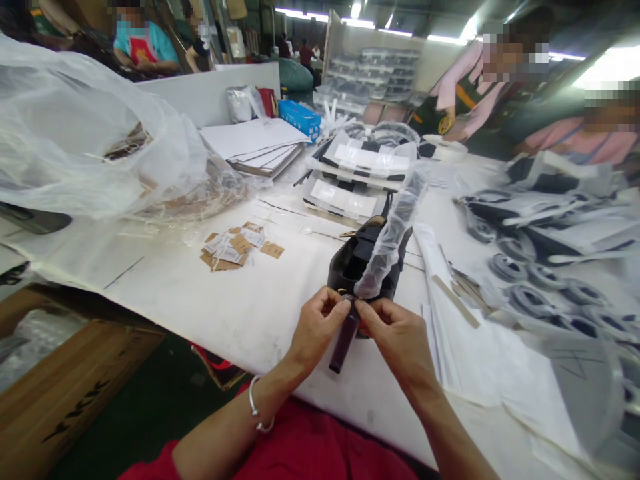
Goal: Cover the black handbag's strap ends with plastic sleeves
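Left hand [320, 327] and right hand [395, 333]: thumb and fingertips of each pinched closed on the upper end of a dark strap [344, 347]. The strap is apparently attached to the black bag [350, 263], which stands on the white table [225, 300] just beyond.

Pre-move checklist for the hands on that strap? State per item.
1. Grip: left hand and right hand both pinch the top end of the dark strap: ok.
2. Strap's lower end free, nothing lying on it: ok.
3. Black bag rests on the table just behind the hands: ok.
4. Strap's joint to the bag: hidden by fingers, cannot tell.
5. Plastic wrap rises over the bag, close above the right hand: not ok.
6. Paper tags lie apart to the left, touching nothing held: ok.
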The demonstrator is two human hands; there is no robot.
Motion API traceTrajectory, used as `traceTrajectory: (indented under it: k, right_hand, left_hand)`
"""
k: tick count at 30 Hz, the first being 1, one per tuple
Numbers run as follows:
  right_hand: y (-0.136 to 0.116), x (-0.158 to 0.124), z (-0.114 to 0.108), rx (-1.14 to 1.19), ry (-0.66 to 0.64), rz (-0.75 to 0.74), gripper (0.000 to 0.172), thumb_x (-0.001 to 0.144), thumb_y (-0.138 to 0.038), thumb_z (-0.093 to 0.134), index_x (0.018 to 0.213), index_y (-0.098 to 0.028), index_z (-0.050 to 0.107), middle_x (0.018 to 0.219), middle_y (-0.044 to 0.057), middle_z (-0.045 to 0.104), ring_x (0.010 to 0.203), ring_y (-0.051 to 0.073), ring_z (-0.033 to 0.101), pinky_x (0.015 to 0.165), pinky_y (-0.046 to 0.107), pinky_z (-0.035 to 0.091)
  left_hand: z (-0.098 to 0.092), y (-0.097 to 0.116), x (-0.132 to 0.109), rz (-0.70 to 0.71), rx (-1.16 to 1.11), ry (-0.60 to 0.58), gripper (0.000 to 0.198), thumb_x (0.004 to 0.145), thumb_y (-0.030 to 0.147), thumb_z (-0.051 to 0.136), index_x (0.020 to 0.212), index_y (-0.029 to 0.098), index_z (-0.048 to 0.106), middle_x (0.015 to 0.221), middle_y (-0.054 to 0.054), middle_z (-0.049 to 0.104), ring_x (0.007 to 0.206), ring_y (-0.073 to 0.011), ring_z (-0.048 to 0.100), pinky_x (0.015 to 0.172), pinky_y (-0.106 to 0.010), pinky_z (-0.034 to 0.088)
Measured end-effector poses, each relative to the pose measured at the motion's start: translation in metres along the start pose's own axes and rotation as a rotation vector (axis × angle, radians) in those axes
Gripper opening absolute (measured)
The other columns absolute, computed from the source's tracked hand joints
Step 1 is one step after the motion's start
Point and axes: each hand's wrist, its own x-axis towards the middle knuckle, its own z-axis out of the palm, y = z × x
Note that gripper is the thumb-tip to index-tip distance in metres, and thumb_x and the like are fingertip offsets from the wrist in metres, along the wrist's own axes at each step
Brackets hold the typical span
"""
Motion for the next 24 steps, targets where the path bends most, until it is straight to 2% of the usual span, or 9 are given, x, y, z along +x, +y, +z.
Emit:
traceTrajectory:
  k: [3,6,10,13,16,20,24]
  right_hand:
    - [-0.0010,0.0027,0.0013,-0.162,0.064,-0.105,0.041,0.085,-0.054,0.062,0.062,-0.020,0.066,0.058,0.002,0.066,0.053,0.015,0.061,0.053,0.025,0.045]
    - [-0.0035,0.0052,0.0030,-0.241,0.106,-0.144,0.041,0.085,-0.054,0.061,0.060,-0.021,0.065,0.057,0.001,0.065,0.050,0.014,0.058,0.052,0.025,0.041]
    - [-0.0057,0.0073,0.0046,-0.276,0.113,-0.156,0.043,0.085,-0.055,0.061,0.060,-0.021,0.064,0.056,0.001,0.065,0.049,0.014,0.057,0.051,0.025,0.039]
    - [-0.0052,0.0085,0.0056,-0.310,0.127,-0.160,0.043,0.084,-0.057,0.061,0.059,-0.021,0.063,0.056,0.001,0.064,0.049,0.014,0.057,0.050,0.025,0.038]
    - [-0.0048,0.0098,0.0064,-0.331,0.144,-0.174,0.043,0.084,-0.057,0.061,0.059,-0.022,0.063,0.057,0.001,0.065,0.050,0.014,0.057,0.051,0.026,0.038]
    - [-0.0071,0.0105,0.0071,-0.268,0.137,-0.168,0.041,0.084,-0.054,0.062,0.059,-0.021,0.062,0.056,0.001,0.065,0.050,0.014,0.057,0.053,0.025,0.039]
    - [-0.0092,0.0085,0.0076,-0.032,0.073,-0.028,0.041,0.083,-0.055,0.064,0.061,-0.020,0.062,0.056,0.001,0.065,0.053,0.015,0.061,0.054,0.024,0.045]
  left_hand:
    - [0.0022,-0.0024,-0.0026,0.089,0.160,0.025,0.022,0.092,0.036,0.055,0.078,0.019,0.054,0.068,0.003,0.055,0.062,-0.0115,0.050,0.061,-0.023,0.038]
    - [0.0023,-0.0027,-0.0043,0.152,0.291,0.054,0.018,0.092,0.036,0.054,0.082,0.021,0.056,0.066,0.004,0.055,0.057,-0.0114,0.049,0.059,-0.024,0.036]
    - [0.0009,0.0002,-0.0054,0.015,0.105,0.023,0.022,0.087,0.041,0.062,0.084,0.020,0.054,0.064,0.005,0.054,0.057,-0.0117,0.049,0.057,-0.022,0.039]
    - [0.0013,-0.0002,-0.0066,0.041,0.071,0.055,0.020,0.086,0.036,0.063,0.078,0.019,0.055,0.069,0.004,0.057,0.064,-0.0120,0.052,0.061,-0.022,0.043]
    - [0.0004,-0.0037,-0.0075,0.207,0.216,0.122,0.017,0.089,0.031,0.063,0.078,0.018,0.060,0.069,0.003,0.059,0.064,-0.0116,0.053,0.063,-0.023,0.043]
    - [-0.0038,-0.0041,-0.0068,0.546,0.385,0.125,0.006,0.093,0.022,0.061,0.091,0.018,0.066,0.077,-0.001,0.064,0.069,-0.0123,0.059,0.068,-0.023,0.048]
    - [-0.0044,-0.0034,-0.0086,0.689,0.486,0.102,0.013,0.093,0.013,0.057,0.104,0.017,0.064,0.082,-0.003,0.065,0.073,-0.0133,0.062,0.070,-0.024,0.052]
